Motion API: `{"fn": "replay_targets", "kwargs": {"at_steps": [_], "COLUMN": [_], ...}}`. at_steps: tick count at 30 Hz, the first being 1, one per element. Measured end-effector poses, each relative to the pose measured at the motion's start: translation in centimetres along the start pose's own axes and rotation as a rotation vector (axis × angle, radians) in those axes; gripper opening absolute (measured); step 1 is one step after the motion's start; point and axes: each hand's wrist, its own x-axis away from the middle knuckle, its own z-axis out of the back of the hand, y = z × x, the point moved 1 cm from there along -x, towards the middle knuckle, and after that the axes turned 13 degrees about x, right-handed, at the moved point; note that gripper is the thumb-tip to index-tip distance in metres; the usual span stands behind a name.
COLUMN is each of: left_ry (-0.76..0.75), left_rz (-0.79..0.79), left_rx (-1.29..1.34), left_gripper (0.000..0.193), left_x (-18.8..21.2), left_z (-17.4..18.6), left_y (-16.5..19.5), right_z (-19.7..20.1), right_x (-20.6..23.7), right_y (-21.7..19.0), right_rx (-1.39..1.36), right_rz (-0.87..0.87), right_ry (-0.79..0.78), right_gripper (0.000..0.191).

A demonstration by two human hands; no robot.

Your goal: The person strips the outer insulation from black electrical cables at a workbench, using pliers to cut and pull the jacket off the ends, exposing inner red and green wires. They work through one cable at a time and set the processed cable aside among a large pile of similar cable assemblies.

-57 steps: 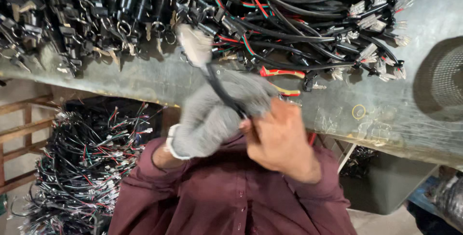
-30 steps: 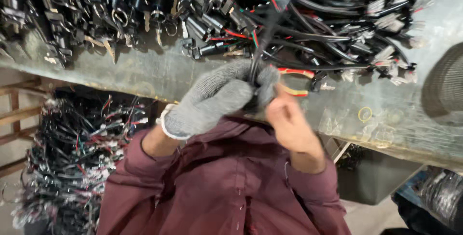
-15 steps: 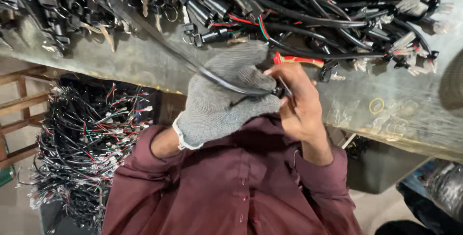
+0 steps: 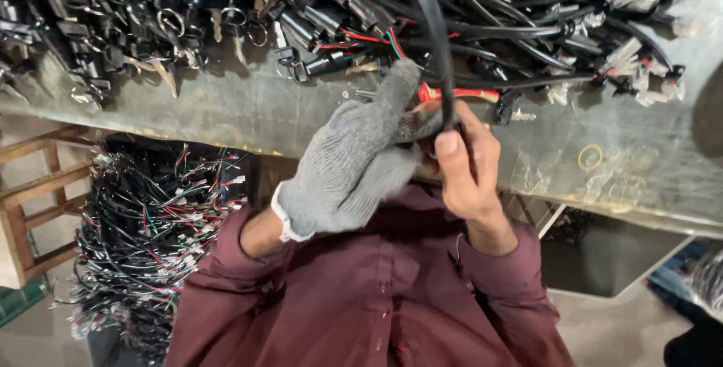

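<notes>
The bare right hand (image 4: 463,160) pinches a black cable (image 4: 437,28) between thumb and fingers, and the gloved left hand (image 4: 354,163) is wrapped round the same cable just beside it. The cable runs up from the hands into the pile of wires (image 4: 489,13) on the grey table (image 4: 263,111). It looks like the pulling-free step (next, I think, a steady tug is needed). Half a second ago the cable slanted off left; now it stands nearly straight.
</notes>
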Motion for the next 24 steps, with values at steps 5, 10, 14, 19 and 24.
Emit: {"fn": "replay_targets", "kwargs": {"at_steps": [5,10,14,19,24], "left_ry": [-0.012,-0.244,-0.233,-0.218,-0.433], "left_rz": [0.08,0.377,-0.059,-0.008,0.069], "left_rx": [0.005,0.075,0.225,0.165,0.564], "left_gripper": [0.06,0.031,0.048,0.05,0.03], "left_x": [-0.9,-1.7,-1.2,-1.0,-1.0], "left_z": [0.2,0.2,0.0,-0.1,0.7], "left_y": [0.8,-1.3,-2.1,-2.0,-0.9], "right_z": [0.2,0.1,0.2,0.7,1.5], "right_x": [-0.4,-0.2,-1.1,-1.5,1.9], "right_y": [0.3,-0.6,-1.8,-1.3,2.8], "right_rx": [-0.132,-0.056,0.173,0.311,-0.035], "right_rz": [-0.055,0.025,0.285,0.204,0.353], "right_ry": [-0.088,-0.165,-0.178,-0.248,-0.708], "right_gripper": [0.058,0.06,0.052,0.054,0.063]}}
